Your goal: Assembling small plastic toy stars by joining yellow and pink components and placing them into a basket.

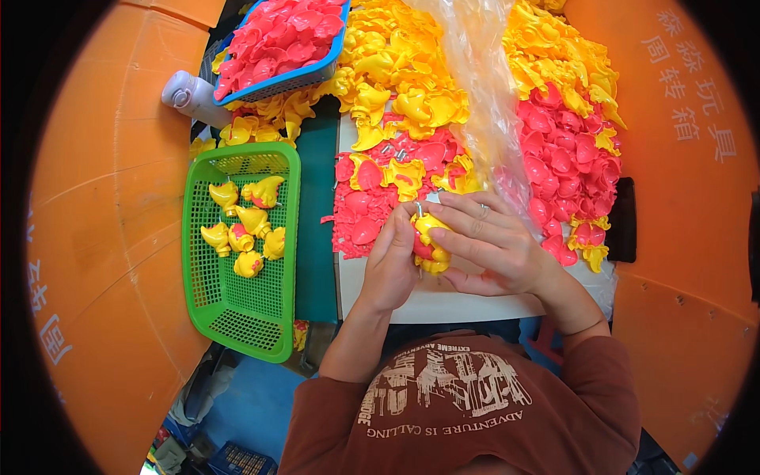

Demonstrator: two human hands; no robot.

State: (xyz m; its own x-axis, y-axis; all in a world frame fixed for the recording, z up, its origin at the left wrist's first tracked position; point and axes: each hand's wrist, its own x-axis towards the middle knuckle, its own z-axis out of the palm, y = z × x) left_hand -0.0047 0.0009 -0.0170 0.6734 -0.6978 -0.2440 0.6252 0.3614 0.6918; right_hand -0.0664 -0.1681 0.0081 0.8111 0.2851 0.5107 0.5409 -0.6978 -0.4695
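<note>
Between my two hands is a small yellow-and-pink plastic toy piece (432, 244) with a thin metal pin sticking up from its top. My left hand (389, 267) grips its left side, the thumb near the pin. From the right, my right hand (492, 244) lays its fingers over the piece, with the thumb beneath. Part of the toy is hidden by the fingers. Just beyond my hands, pink plastic shells (366, 229) and yellow plastic shells (405, 179) lie in a heap, a few small metal pins (393, 149) among them.
To the left, a green basket (291, 237) holds several yellow-and-pink toy pieces (252, 221). Behind it are a blue tray (297, 81) of pink shells and a pale bottle (192, 96). Clear plastic sheeting (483, 87) divides the shell piles. Orange panels (673, 229) flank the white tabletop (372, 297).
</note>
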